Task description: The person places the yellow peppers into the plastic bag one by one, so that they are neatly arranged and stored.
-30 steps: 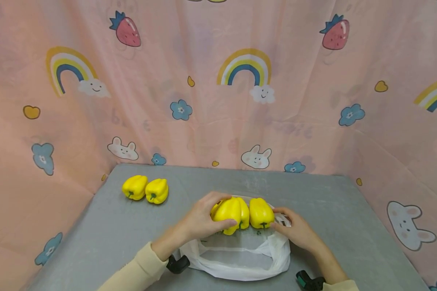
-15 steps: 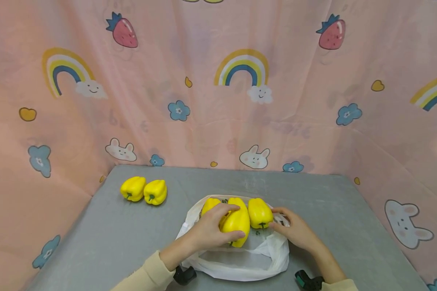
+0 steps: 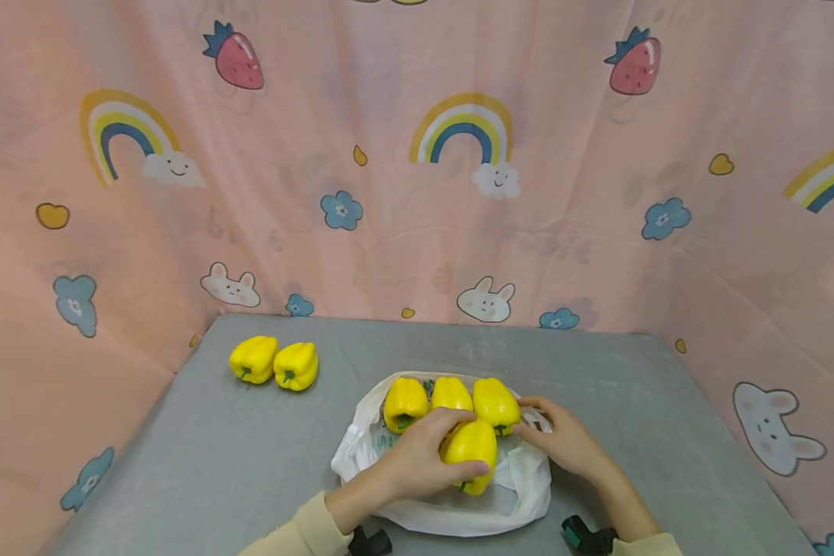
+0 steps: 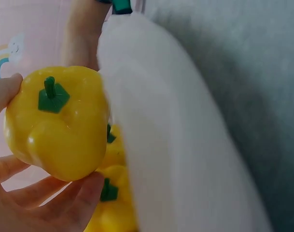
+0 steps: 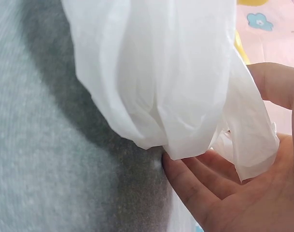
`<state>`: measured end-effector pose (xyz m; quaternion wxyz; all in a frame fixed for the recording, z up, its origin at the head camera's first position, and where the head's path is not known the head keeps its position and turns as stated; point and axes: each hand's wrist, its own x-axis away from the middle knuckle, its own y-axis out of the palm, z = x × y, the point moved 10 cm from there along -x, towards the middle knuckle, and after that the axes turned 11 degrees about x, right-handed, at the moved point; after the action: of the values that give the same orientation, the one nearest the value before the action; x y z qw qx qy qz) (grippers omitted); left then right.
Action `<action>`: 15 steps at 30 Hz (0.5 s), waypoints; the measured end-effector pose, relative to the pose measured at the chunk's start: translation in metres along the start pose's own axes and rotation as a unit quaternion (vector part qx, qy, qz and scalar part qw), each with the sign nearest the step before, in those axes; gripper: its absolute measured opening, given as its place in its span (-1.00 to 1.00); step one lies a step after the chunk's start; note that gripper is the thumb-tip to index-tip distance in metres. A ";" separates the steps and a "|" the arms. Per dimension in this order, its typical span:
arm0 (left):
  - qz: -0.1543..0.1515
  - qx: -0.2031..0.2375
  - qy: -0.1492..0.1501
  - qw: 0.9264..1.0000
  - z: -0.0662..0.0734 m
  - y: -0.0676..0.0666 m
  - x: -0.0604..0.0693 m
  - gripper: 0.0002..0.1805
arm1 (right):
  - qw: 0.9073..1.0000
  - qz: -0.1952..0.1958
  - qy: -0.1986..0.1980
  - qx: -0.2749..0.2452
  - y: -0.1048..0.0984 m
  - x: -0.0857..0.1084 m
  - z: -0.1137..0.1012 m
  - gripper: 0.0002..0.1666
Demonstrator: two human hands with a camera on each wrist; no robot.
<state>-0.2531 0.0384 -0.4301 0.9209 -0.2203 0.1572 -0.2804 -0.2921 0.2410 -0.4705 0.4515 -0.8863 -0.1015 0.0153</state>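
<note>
My left hand [image 3: 427, 455] grips a yellow bell pepper [image 3: 471, 452] with a green stem, thumb and fingers spread round its sides, over the near part of the white plastic bag's opening. In the left wrist view the bell pepper [image 4: 60, 125] shows its stem end. Behind it, in the open plastic bag [image 3: 452, 527], three yellow bell peppers [image 3: 405, 403] sit in a row. At the bag's right side, my right hand [image 3: 563, 436] touches the rim beside the rightmost one. In the right wrist view its fingers [image 5: 192, 186] lie fairly straight under the plastic, with a loose bag handle [image 5: 248, 121] hanging over them.
Two more yellow bell peppers [image 3: 296, 366] lie side by side at the back left of the grey table [image 3: 250, 440]. A pink patterned curtain [image 3: 417, 255] rises along its back and sides. Each wrist wears a black device [image 3: 587, 535].
The left hand has brought its bell pepper rightward and nearer, off the back row, uncovering the peppers behind it. My right hand stays at the bag's right rim.
</note>
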 end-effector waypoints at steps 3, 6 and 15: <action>-0.005 0.001 -0.010 1.000 -0.002 0.008 0.000 -0.26 | 1.000 -0.002 0.002 -0.002 0.001 0.000 0.001 -0.21; -0.008 0.001 -0.026 1.000 -0.005 0.016 -0.001 -0.25 | 1.000 -0.005 0.000 -0.007 0.001 0.000 0.001 -0.22; -0.011 0.013 -0.054 0.998 -0.014 0.034 -0.005 -0.21 | 1.000 -0.007 0.002 -0.009 0.001 0.000 0.000 -0.22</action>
<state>-0.2475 0.0624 -0.4583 0.9277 -0.2250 0.1012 -0.2804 -0.2916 0.2409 -0.4715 0.4438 -0.8896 -0.1070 0.0093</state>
